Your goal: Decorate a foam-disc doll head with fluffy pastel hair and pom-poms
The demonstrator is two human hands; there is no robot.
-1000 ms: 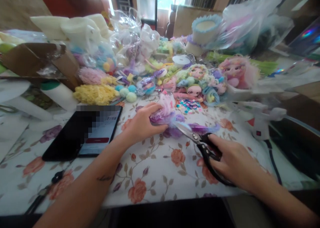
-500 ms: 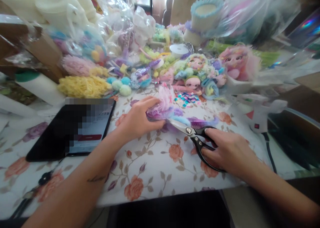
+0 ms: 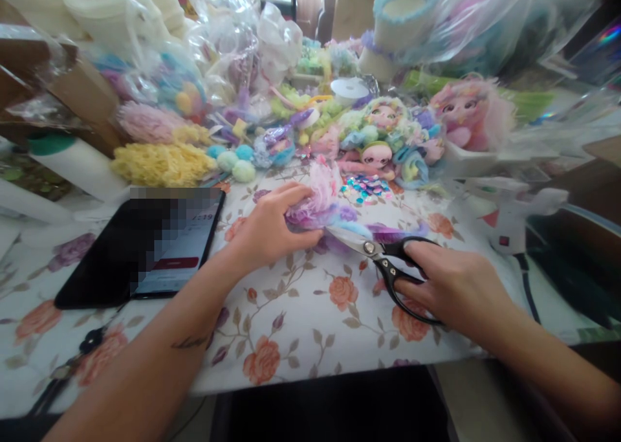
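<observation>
My left hand [image 3: 279, 225] is closed around a fluffy pink and purple craft piece [image 3: 313, 209], near the middle of the floral tablecloth [image 3: 301, 325]. A light-blue fuzzy strand [image 3: 353, 227] and a purple fuzzy strand [image 3: 400, 230] trail from it to the right. In my right hand [image 3: 451, 283] is a pair of scissors [image 3: 371, 249] with black handles and steel blades. The blades point left at the base of the strands, close to my left thumb. Their tips are hidden among the fluff, so I cannot tell whether they touch it.
Sequins [image 3: 366, 188] lie just behind the craft piece. Further back are fluffy dolls [image 3: 383, 115], pompoms [image 3: 242, 170], yellow yarn [image 3: 165, 165] and a white spool [image 3: 349, 88]. A tablet-like device [image 3: 107, 254] lies at left; a white glue gun [image 3: 514, 219] stands at right.
My right hand and the scissors have shifted slightly right, with the handles a little closer together. My left hand keeps hold of the craft piece. The whole view has moved slightly.
</observation>
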